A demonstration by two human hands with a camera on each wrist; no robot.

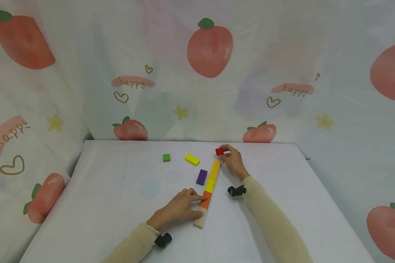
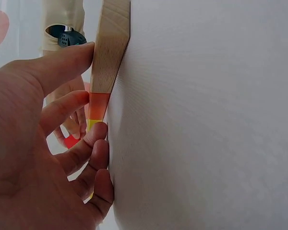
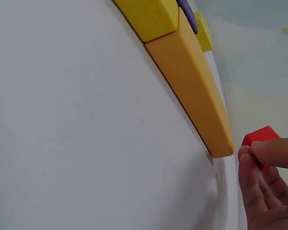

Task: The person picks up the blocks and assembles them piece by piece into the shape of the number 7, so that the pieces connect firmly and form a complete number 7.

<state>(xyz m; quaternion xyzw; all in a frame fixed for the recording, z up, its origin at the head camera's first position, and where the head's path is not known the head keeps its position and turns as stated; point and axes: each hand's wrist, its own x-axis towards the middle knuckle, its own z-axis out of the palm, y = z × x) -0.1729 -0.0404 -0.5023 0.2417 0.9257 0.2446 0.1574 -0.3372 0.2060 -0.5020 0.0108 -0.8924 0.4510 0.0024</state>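
Note:
My right hand (image 1: 234,163) pinches a red block (image 1: 219,151) between thumb and fingers, just beyond the far end of a straight row of blocks. From near to far, the row has a plain wooden block (image 1: 200,220), an orange block (image 1: 206,203), a yellow block (image 1: 210,185) and a longer amber block (image 1: 215,169), set end to end. Along the row's left side, my left hand (image 1: 179,206) touches the wooden block with its thumb and the orange block with its index finger. In the left wrist view its other fingers (image 2: 102,155) rest against the tabletop.
A purple block (image 1: 202,177) lies just left of the row. Farther back are another yellow block (image 1: 192,159) and a small green block (image 1: 166,157). The white-covered table (image 1: 112,190) meets a fruit-printed cloth (image 1: 164,44) at its back edge.

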